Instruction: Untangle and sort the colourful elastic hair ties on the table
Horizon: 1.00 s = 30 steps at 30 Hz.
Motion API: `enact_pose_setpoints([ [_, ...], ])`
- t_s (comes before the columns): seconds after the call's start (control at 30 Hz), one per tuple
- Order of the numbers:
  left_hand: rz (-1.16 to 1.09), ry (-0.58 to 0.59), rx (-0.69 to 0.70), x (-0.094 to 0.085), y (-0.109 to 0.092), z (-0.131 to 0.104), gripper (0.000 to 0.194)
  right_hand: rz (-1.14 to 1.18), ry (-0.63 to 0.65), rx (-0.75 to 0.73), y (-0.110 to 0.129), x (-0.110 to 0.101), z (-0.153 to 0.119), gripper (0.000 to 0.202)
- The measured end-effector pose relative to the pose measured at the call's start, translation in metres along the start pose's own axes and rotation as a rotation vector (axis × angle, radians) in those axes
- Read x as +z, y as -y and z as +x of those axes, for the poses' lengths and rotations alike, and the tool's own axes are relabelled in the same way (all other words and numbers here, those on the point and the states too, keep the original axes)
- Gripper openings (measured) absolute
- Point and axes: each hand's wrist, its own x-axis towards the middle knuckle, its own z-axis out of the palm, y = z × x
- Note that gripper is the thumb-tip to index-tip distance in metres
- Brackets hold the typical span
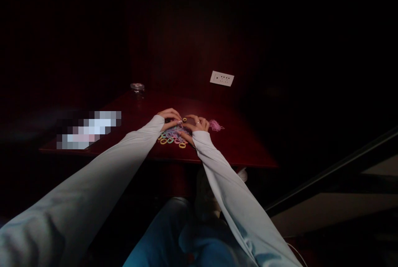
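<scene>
A pile of small coloured hair ties (171, 139) in yellow, green, pink and lilac lies on the dark red table (242, 146). At the pile's far left edge, my left hand (169, 116) has its thumb and fingertips drawn together; whatever is between them is too small to make out. Facing it from the right, my right hand (199, 124) curves over the pile with thumb and fingers apart, and a ring shows on one finger. Between the two hands is a yellow hair tie (184, 120). Just right of my right hand rests a heap of pink bands (215, 125).
A clear lidded jar (137, 89) stands at the back left. On the table's left side lies a bright pixelated object (90, 130). A white socket plate (222, 78) is on the wall behind. The table's front edge runs below my forearms.
</scene>
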Motion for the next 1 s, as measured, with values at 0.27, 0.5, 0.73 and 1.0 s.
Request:
enact_pose_setpoints([
  [0.27, -0.006, -0.028, 0.009, 0.001, 0.001, -0.001, 0.038, 0.050, -0.046, 0.098, -0.003, -0.004, 0.002, 0.018],
  [0.5, 0.023, -0.059, 0.005, 0.001, 0.008, -0.002, 0.033, 0.131, -0.179, 0.336, -0.010, -0.003, 0.006, 0.021],
  [0.73, 0.046, -0.068, -0.006, 0.000, 0.008, -0.002, 0.034, 0.217, -0.121, 0.311, -0.014, 0.002, 0.005, 0.020],
  [1.0, 0.069, 0.028, -0.001, 0.011, 0.020, -0.010, 0.034, 0.211, 0.012, 0.311, -0.015, 0.002, 0.004, 0.015],
])
